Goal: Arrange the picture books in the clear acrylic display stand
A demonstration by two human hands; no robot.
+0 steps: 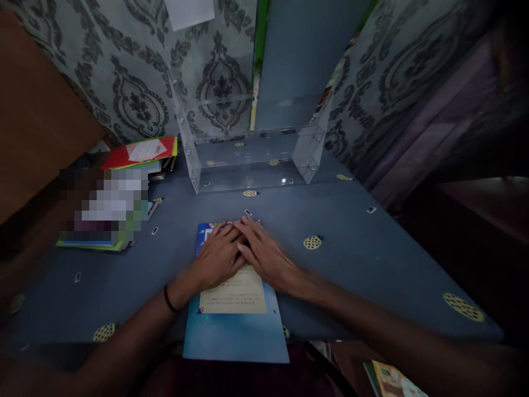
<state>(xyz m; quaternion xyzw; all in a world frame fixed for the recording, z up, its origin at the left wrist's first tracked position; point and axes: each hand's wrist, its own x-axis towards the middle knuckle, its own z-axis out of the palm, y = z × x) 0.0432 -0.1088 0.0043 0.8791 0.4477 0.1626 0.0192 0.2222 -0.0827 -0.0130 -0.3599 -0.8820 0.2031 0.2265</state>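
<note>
A thin blue book (235, 339) lies on the table in front of me, its near end reaching past the table's front edge. Its face carries a cream panel of small print (233, 302), with a darker blue decorated strip at the far end. My left hand (221, 251) rests flat on the upper part, fingers stretched out. From the other side my right hand (268, 256) presses down too, fingers extended and partly lapping over the left fingertips. Neither hand grips anything. The hands hide the middle of the book's upper part.
Behind the book stands a clear acrylic rack (248, 149) with shelves. Books and papers are stacked at the left, a red-covered one (119, 157) on the rear pile; the nearer pile (111, 207) is pixelated. Another book (392, 380) lies below the table's edge (351, 333) at right.
</note>
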